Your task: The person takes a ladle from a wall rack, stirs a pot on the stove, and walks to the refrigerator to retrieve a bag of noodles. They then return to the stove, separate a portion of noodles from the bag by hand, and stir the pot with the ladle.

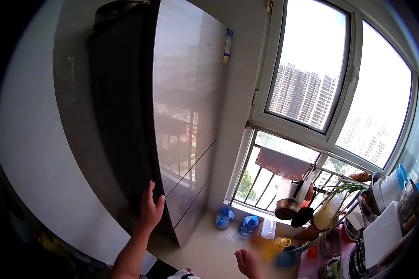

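My left hand (pixel 151 208) is raised beside the lower front edge of a tall refrigerator (pixel 186 93), its thumb apart from the fingers and nothing in it. The fingertips overlap the dark side of the refrigerator, right by the glossy door panels, which stand closed. My right hand (pixel 247 264) shows only in part at the bottom of the view, over the tiled floor. Its fingers are mostly out of sight, and I cannot tell whether it holds anything. A smeared yellow and blue patch lies just right of it.
Blue water jugs (pixel 249 226) stand on the floor below the window (pixel 309 69). A railing carries a hanging towel (pixel 282 162) and a pot (pixel 286 209). At the right, bowls, pans and a white board (pixel 383 235) crowd together. A pale wall (pixel 37 139) curves along the left.
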### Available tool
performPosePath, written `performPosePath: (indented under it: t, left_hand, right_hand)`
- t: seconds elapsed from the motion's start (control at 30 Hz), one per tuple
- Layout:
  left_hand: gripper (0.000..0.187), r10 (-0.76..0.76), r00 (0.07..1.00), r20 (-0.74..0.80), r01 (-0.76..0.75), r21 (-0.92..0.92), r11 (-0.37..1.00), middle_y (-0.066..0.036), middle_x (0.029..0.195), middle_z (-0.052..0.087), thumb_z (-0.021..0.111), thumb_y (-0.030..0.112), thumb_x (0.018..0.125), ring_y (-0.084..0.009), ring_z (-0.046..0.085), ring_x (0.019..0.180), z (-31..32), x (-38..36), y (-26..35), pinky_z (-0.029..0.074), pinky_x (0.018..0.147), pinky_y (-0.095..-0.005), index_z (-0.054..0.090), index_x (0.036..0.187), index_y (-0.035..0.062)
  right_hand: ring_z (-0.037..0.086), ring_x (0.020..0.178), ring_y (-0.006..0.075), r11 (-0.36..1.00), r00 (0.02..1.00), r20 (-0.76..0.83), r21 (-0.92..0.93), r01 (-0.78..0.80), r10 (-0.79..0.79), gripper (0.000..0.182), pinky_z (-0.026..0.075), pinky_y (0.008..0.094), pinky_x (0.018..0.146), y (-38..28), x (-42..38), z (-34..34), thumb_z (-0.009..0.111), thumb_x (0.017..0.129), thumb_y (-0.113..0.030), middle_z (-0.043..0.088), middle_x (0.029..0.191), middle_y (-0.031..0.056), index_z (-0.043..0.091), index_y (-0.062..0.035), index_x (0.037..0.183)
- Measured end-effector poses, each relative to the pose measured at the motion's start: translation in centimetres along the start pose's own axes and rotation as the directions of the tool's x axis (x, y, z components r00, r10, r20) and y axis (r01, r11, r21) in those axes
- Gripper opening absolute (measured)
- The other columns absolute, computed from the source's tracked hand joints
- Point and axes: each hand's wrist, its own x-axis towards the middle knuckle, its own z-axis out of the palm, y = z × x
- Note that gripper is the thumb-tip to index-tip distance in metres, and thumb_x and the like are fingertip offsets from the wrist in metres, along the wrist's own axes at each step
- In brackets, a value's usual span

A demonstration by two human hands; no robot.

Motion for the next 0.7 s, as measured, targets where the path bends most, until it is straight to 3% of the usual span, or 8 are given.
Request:
performPosePath:
  t: [0.13, 0.23, 0.37, 0.43, 0.5, 0.57, 0.6, 0.7]
  left_hand:
    - [0.065, -0.069, 0.995, -0.076, 0.073, 0.048, 0.996, -0.032, 0.134, 0.039, 0.061, 0.017, 0.086, -0.0426, 0.039, 0.125, 5.5, 2.7, -4.8, 0.03, 0.107, -0.0429, 0.029, 0.137, -0.0087]
    - [0.065, -0.168, 0.978, -0.126, 0.184, 0.123, 0.975, -0.035, 0.134, 0.035, 0.061, 0.018, 0.085, -0.0465, 0.034, 0.126, 7.3, 2.2, -5.1, 0.026, 0.108, -0.0453, 0.03, 0.135, -0.0109]
    - [0.065, -0.174, 0.959, -0.223, 0.195, 0.08, 0.977, -0.033, 0.131, 0.038, 0.061, 0.016, 0.081, -0.0458, 0.036, 0.124, 7.2, 2.3, -3.7, 0.027, 0.107, -0.0459, 0.032, 0.133, -0.0107]
    - [0.065, -0.249, 0.954, -0.165, 0.257, 0.027, 0.966, -0.032, 0.13, 0.038, 0.061, 0.015, 0.081, -0.0453, 0.037, 0.123, 6.8, 1.9, -3.1, 0.028, 0.107, -0.0458, 0.032, 0.133, -0.0103]
    - [0.062, -0.327, 0.932, -0.156, 0.321, -0.059, 0.945, -0.031, 0.126, 0.04, 0.06, 0.016, 0.082, -0.0447, 0.04, 0.119, 6.2, 2.5, -1.1, 0.031, 0.104, -0.0458, 0.033, 0.132, -0.0095]
    - [0.06, -0.308, 0.934, -0.184, 0.323, 0.059, 0.945, -0.031, 0.123, 0.042, 0.059, 0.016, 0.083, -0.044, 0.042, 0.117, 6.6, 2.5, -1.8, 0.033, 0.102, -0.0458, 0.034, 0.132, -0.0089]
    - [0.059, -0.334, 0.936, -0.111, 0.334, -0.016, 0.942, -0.03, 0.121, 0.045, 0.059, 0.016, 0.084, -0.0436, 0.043, 0.116, 6.1, 2.9, -1.4, 0.034, 0.1, -0.046, 0.035, 0.132, -0.0075]
    - [0.057, -0.187, 0.946, -0.266, 0.198, 0.013, 0.98, -0.028, 0.122, 0.046, 0.059, 0.015, 0.084, -0.0416, 0.045, 0.114, 5.9, 3.9, 0.9, 0.036, 0.098, -0.0445, 0.036, 0.133, -0.004]
  right_hand:
    - [0.053, 0.057, 0.0319, 0.99, 0.989, 0.124, -0.125, -0.069, 0.085, 0.019, 0.046, 0.0422, 0.062, 1.8, 4.9, 1.7, 0.061, 0.087, -0.02, 0.055, 0.063, 0.017, 0.059, -0.0049, 0.098]
    - [0.059, 0.05, 0.0252, 0.992, 0.994, 0.051, -0.074, 0.104, -0.1, 0.016, 0.046, 0.0341, 0.047, -1.6, 9.7, 3.2, 0.067, 0.085, -0.017, 0.059, 0.058, 0.0124, 0.063, -0.0027, 0.079]
    - [0.063, 0.058, 0.0242, 0.914, 0.931, 0.041, 0.21, 0.346, -0.362, 0.009, 0.049, 0.03, 0.05, -3.8, 16.8, 8.3, 0.068, 0.081, -0.008, 0.065, 0.07, 0.0093, 0.061, -0.0034, 0.079]
    - [0.066, 0.084, 0.026, 0.849, 0.877, 0.048, 0.281, 0.447, -0.478, 0.021, 0.052, 0.0317, 0.067, -5.8, 20.7, 11.5, 0.07, 0.078, -0.007, 0.065, 0.096, 0.013, 0.06, -0.0037, 0.097]
    - [0.05, 0.118, 0.0341, 0.766, 0.793, 0.015, 0.267, 0.584, -0.61, 0.058, 0.043, 0.0402, 0.093, -10.5, 24.2, 12.9, 0.074, 0.074, -0.013, 0.047, 0.131, 0.0206, 0.047, -0.0032, 0.124]
    - [0.026, 0.133, 0.0449, 0.766, 0.787, -0.026, 0.21, 0.608, -0.617, 0.092, 0.023, 0.052, 0.104, -13.9, 25.9, 15.2, 0.077, 0.071, -0.023, 0.015, 0.148, 0.0299, 0.024, -0.0014, 0.142]
    - [0.019, 0.135, 0.0475, 0.758, 0.779, -0.041, 0.201, 0.62, -0.626, 0.099, 0.018, 0.055, 0.105, -15.2, 26.8, 16.3, 0.077, 0.07, -0.027, 0.01, 0.147, 0.0337, 0.018, -0.0002, 0.144]
    - [0.01, 0.137, 0.0513, 0.772, 0.786, -0.052, 0.158, 0.616, -0.616, 0.104, 0.011, 0.0599, 0.105, -17.5, 28.6, 19.6, 0.074, 0.071, -0.03, 0.005, 0.146, 0.0391, 0.008, 0.003, 0.146]
